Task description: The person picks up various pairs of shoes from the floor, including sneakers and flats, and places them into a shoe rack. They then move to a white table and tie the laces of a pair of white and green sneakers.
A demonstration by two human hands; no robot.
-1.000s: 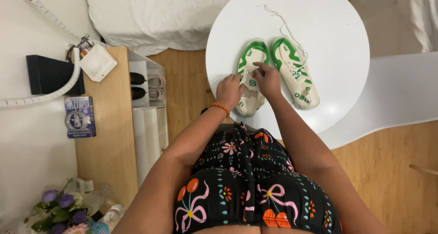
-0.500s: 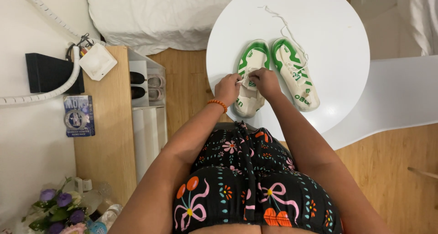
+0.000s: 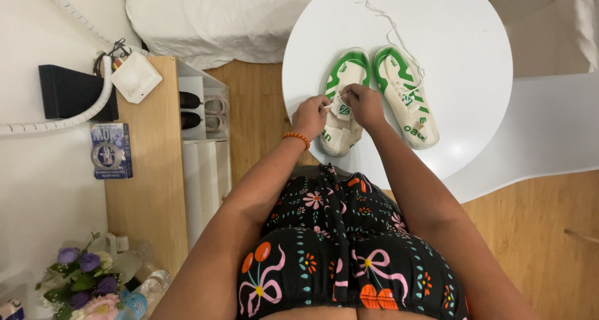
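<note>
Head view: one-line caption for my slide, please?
Both hands pinch a white lace over the left shoe on a round white table.

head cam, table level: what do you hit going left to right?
Black box → wooden shelf → left hand → right hand, both on the left shoe → right shoe → bare rim of the round white table.

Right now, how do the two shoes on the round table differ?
Both hands, left hand and right hand, work at the left shoe; the right shoe lies untouched. The right shoe's lace trails loose across the table; the left shoe's is pinched between fingers. Both are white with green trim, lying side by side.
</note>
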